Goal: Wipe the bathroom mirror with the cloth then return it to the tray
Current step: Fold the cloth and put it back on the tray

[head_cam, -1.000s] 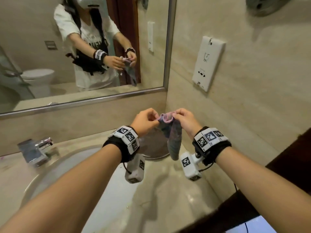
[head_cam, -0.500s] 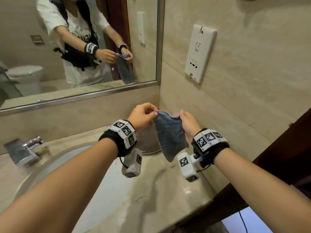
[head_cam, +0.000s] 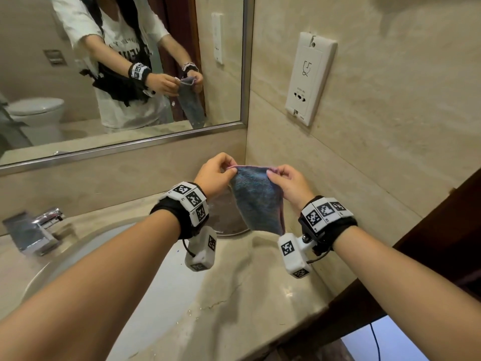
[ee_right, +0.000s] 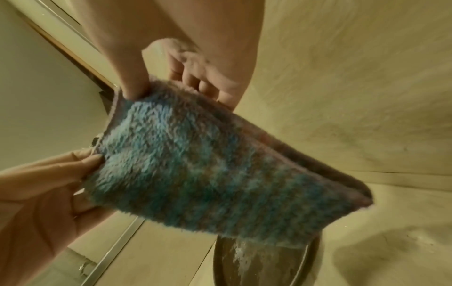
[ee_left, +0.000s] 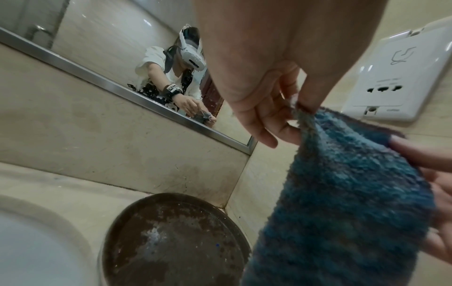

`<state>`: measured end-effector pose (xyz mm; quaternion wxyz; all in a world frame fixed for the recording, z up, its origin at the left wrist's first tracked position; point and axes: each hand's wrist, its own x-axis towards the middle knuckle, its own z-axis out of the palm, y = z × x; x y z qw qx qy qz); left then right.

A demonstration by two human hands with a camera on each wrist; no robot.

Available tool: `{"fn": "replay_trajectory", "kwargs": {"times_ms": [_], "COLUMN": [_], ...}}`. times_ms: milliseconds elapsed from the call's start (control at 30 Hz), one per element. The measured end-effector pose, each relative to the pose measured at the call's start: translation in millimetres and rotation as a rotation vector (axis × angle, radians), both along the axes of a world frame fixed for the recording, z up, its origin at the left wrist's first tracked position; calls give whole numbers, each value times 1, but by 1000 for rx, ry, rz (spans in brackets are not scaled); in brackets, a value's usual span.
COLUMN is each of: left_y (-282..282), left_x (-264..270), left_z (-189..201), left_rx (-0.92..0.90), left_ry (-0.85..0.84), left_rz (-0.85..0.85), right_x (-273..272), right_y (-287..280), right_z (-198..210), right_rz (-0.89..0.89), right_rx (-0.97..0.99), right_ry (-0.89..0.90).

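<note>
A fluffy blue cloth [head_cam: 256, 201] with a pink edge hangs spread between my hands, over the right back corner of the counter. My left hand [head_cam: 231, 169] pinches its top left corner and my right hand [head_cam: 272, 174] pinches the top right corner. A round dark metal tray [head_cam: 223, 220] sits on the counter right below and behind the cloth, with nothing in it. The mirror [head_cam: 130, 74] hangs on the wall above and to the left. In the left wrist view the left hand [ee_left: 297, 105] pinches the cloth [ee_left: 342, 193] above the tray [ee_left: 171, 241]. The right wrist view shows the right hand [ee_right: 168, 79] holding the cloth [ee_right: 208, 164].
A white sink basin [head_cam: 169, 269] lies in the beige stone counter, with a chrome faucet [head_cam: 33, 230] at its left. A white wall socket [head_cam: 308, 76] is on the right wall. A dark wooden frame [head_cam: 429, 230] borders the counter on the right.
The cloth hung bunched in a narrow strip a second ago. My hands have moved apart and it is now spread wide between them.
</note>
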<state>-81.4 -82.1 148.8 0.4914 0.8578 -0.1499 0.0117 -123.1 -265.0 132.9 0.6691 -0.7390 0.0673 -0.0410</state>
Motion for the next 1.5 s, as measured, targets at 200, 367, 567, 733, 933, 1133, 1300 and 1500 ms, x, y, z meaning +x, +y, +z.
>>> {"fn": "replay_trajectory", "kwargs": {"times_ms": [200, 367, 567, 733, 933, 1133, 1300, 1500], "left_y": [1, -5, -6, 4, 42, 60, 52, 28], "left_x": [1, 0, -18, -70, -140, -176, -168, -131], "left_z": [-3, -6, -19, -53, -114, -146, -150, -155], "left_rx": [81, 63, 93, 262, 350, 370, 301, 270], "left_ry": [-51, -61, -63, 9, 178, 255, 299, 320], "left_rz": [-8, 14, -45, -151, -264, -262, -204, -134], "right_x": [7, 7, -24, -88, -175, -219, -206, -162], "right_y": [-9, -9, -15, -12, 13, 32, 30, 14], "right_z": [-2, 4, -12, -64, -131, -154, -161, -170], "right_rz": [-82, -154, -178, -195, -99, -96, -125, -209], "right_rx": [-92, -131, -155, -132, -159, -202, -193, -248], "right_ry": [-3, -68, -84, 43, 179, 194, 258, 303]}}
